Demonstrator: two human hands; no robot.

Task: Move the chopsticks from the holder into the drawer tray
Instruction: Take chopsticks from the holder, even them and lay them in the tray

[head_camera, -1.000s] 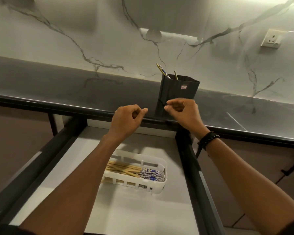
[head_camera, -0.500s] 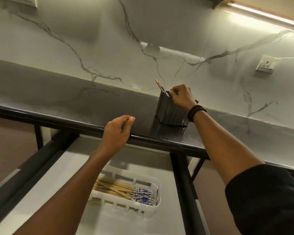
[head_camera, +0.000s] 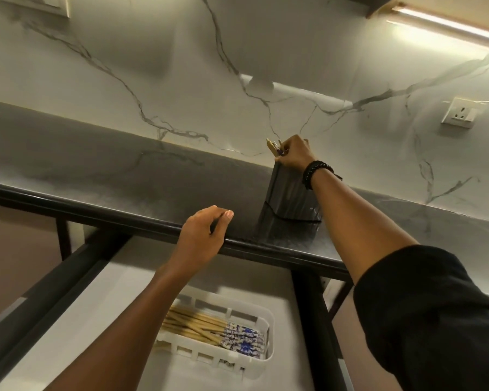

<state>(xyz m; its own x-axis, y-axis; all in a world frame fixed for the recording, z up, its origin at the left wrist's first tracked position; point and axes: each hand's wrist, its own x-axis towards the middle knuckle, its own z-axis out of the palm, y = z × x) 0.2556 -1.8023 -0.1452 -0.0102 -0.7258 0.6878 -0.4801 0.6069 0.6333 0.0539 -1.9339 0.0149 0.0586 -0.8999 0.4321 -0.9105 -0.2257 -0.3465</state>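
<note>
A dark ribbed holder [head_camera: 290, 193] stands on the grey countertop [head_camera: 124, 176] near the marble wall. Two chopstick tops [head_camera: 274, 146] poke out of its mouth. My right hand [head_camera: 294, 153] is at the holder's rim with its fingers pinching those chopsticks. My left hand [head_camera: 203, 235] hovers over the counter's front edge, fingers loosely curled and holding nothing. Below, a white slotted tray [head_camera: 268, 331] sits in the open drawer [head_camera: 102, 320], with several blue-patterned wooden chopsticks [head_camera: 209, 328] lying in it.
Dark drawer rails [head_camera: 311, 320] run along both sides of the open drawer. A wall socket [head_camera: 459, 112] is mounted at the right on the marble backsplash. A light strip [head_camera: 446, 24] glows under the upper cabinet.
My right hand rose from the counter edge to the holder's top and closed its fingers on the chopsticks. My left hand loosened and stayed near the counter edge. The view tilted upward.
</note>
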